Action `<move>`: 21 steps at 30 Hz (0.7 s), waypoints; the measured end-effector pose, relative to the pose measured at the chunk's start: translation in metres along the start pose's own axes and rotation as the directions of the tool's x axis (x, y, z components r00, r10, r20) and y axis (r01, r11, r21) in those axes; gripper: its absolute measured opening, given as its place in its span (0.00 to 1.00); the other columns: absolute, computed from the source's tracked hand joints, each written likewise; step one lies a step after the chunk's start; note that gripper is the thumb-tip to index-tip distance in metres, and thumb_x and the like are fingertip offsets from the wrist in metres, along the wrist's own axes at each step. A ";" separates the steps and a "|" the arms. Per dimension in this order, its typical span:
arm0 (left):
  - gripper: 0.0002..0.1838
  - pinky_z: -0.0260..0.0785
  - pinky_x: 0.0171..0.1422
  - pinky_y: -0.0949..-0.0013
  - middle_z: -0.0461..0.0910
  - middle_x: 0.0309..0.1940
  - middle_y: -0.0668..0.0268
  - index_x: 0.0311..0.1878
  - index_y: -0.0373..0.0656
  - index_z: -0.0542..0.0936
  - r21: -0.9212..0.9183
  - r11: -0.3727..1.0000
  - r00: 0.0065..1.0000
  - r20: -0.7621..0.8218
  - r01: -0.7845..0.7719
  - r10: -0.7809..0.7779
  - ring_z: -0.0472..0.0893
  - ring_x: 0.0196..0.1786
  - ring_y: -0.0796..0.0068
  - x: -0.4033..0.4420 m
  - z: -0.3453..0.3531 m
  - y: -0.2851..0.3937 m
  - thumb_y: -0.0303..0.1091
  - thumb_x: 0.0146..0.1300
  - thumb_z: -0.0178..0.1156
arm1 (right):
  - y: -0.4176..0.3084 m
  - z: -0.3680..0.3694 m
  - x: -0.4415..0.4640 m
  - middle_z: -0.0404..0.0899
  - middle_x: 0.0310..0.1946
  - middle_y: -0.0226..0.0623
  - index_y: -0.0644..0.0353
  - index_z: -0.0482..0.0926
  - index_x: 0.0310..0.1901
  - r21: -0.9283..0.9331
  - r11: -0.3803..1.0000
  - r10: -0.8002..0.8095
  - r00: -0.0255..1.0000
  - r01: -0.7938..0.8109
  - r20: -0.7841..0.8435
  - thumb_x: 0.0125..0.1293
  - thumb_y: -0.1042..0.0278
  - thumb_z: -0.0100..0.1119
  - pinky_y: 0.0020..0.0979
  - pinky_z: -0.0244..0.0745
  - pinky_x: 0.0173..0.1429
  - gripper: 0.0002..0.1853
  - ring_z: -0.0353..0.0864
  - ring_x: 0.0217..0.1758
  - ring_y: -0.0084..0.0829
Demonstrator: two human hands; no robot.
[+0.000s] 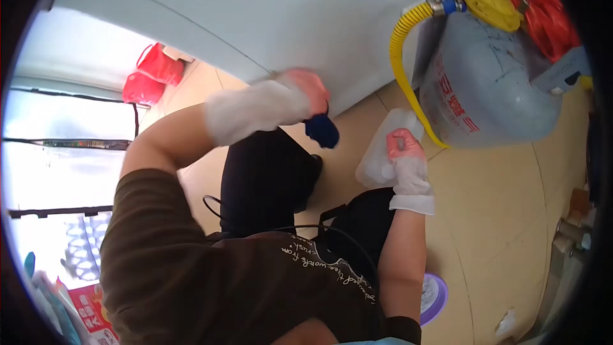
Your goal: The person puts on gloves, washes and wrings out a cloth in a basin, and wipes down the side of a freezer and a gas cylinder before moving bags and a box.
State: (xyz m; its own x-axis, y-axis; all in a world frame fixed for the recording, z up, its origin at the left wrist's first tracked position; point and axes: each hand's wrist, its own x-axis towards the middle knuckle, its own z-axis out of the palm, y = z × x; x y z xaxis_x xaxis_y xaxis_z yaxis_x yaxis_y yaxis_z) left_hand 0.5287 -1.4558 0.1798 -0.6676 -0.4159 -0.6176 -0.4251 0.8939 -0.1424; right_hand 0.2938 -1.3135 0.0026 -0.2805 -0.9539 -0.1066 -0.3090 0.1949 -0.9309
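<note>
My left hand (308, 92), in a translucent glove, is closed beside the lower edge of a white panel (287, 19). A dark blue cloth (322, 131) hangs from it. My right hand (405, 145), gloved the same way, has its fingers curled at the top of a translucent plastic jug (373, 153). The jug is on the tiled floor, between my knees and a gas cylinder; its handle is hidden by the fingers.
A large grey gas cylinder (491, 89) with a yellow hose (399, 57) stands at the right. Red bags (153, 76) lie at the left under the panel. Near my right elbow is a purple basin (437, 300). A black cable (319, 227) crosses my lap.
</note>
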 end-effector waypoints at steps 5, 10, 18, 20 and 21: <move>0.16 0.74 0.59 0.64 0.82 0.50 0.57 0.49 0.42 0.83 -0.511 0.817 0.694 -0.485 0.269 -0.532 0.83 0.51 0.65 -0.186 -0.149 0.012 0.26 0.57 0.58 | -0.010 -0.001 0.008 0.75 0.25 0.23 0.53 0.80 0.36 -0.120 0.992 -0.021 1.000 0.023 0.015 0.62 0.73 0.62 0.24 0.70 0.37 0.03 0.70 0.30 0.16; 0.18 0.71 0.63 0.64 0.79 0.54 0.56 0.53 0.38 0.79 -0.085 0.969 0.625 -0.751 0.232 -0.215 0.79 0.57 0.62 -0.162 -0.150 -0.006 0.24 0.59 0.56 | -0.001 0.002 0.014 0.76 0.25 0.27 0.53 0.79 0.37 0.064 0.996 0.060 0.995 -0.065 0.078 0.58 0.77 0.60 0.26 0.70 0.36 0.07 0.72 0.29 0.20; 0.35 0.42 0.81 0.58 0.60 0.72 0.53 0.70 0.34 0.64 0.467 0.866 0.963 -0.265 0.178 -0.055 0.55 0.77 0.54 0.089 -0.004 0.001 0.36 0.58 0.54 | 0.008 -0.006 0.003 0.78 0.28 0.31 0.55 0.79 0.38 0.253 0.961 0.074 0.987 -0.110 0.146 0.56 0.80 0.58 0.26 0.73 0.43 0.10 0.76 0.34 0.22; 0.30 0.39 0.82 0.67 0.54 0.76 0.62 0.74 0.45 0.59 0.019 0.954 0.912 -0.300 0.298 -0.279 0.49 0.79 0.65 0.190 0.076 0.000 0.32 0.68 0.37 | -0.019 -0.011 -0.006 0.78 0.29 0.30 0.56 0.79 0.38 -0.040 0.999 0.007 1.000 -0.008 -0.022 0.57 0.81 0.59 0.24 0.72 0.44 0.10 0.76 0.36 0.22; 0.29 0.37 0.82 0.66 0.51 0.77 0.61 0.75 0.44 0.55 -0.510 0.848 0.887 -0.311 0.147 -0.341 0.47 0.79 0.65 0.225 0.113 -0.003 0.33 0.70 0.36 | -0.008 -0.006 -0.008 0.78 0.30 0.30 0.56 0.79 0.39 0.018 0.996 -0.083 0.996 0.084 -0.037 0.57 0.82 0.58 0.24 0.72 0.45 0.10 0.77 0.38 0.22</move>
State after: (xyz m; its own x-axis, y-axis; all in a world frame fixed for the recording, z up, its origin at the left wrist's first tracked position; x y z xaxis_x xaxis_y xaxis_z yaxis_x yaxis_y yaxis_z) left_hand 0.4485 -1.5331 -0.0466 -0.6376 -0.7255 -0.2592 -0.7699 0.6112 0.1833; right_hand 0.2928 -1.3058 0.0129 -0.2871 -0.9578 -0.0158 -0.3151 0.1100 -0.9427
